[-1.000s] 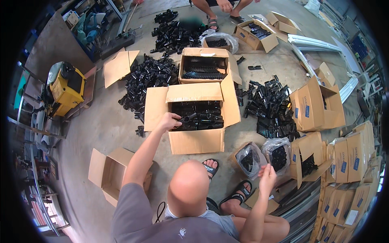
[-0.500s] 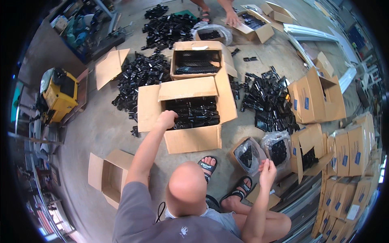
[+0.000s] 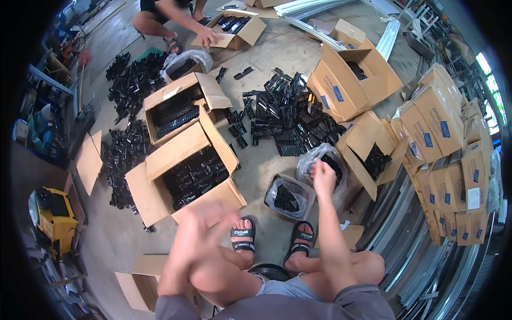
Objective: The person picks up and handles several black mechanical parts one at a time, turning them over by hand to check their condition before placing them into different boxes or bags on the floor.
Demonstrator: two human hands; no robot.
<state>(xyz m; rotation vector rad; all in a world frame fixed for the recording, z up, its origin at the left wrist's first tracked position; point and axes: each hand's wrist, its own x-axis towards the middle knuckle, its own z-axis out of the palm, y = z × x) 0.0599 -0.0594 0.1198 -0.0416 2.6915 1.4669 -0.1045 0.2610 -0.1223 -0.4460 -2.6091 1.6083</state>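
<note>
My left hand (image 3: pixel 205 226), smeared by motion, is above my left knee near the front flap of an open cardboard box (image 3: pixel 178 153). Its fingers are too blurred to read. Inside that box lie rows of black plastic parts (image 3: pixel 196 178). My right hand (image 3: pixel 324 180) is over a clear plastic bag (image 3: pixel 308 162) of small black pieces, its fingers curled together; whatever they hold, if anything, is hidden. Beside it stands a bag-lined box (image 3: pixel 272 200) with more small black pieces (image 3: pixel 286 199).
Loose heaps of black parts (image 3: pixel 290 114) lie on the floor. Another box (image 3: pixel 151 114) of parts stands behind. Open cartons (image 3: pixel 362 141) and stacked boxes (image 3: pixel 434 122) are at right. A co-worker's hand (image 3: pixel 208 37) is by a far box. A yellow machine (image 3: pixel 56 213) stands left.
My left hand has come out of the box of black parts and back toward my knee. My right hand has moved forward over the clear bag. The view has turned right.
</note>
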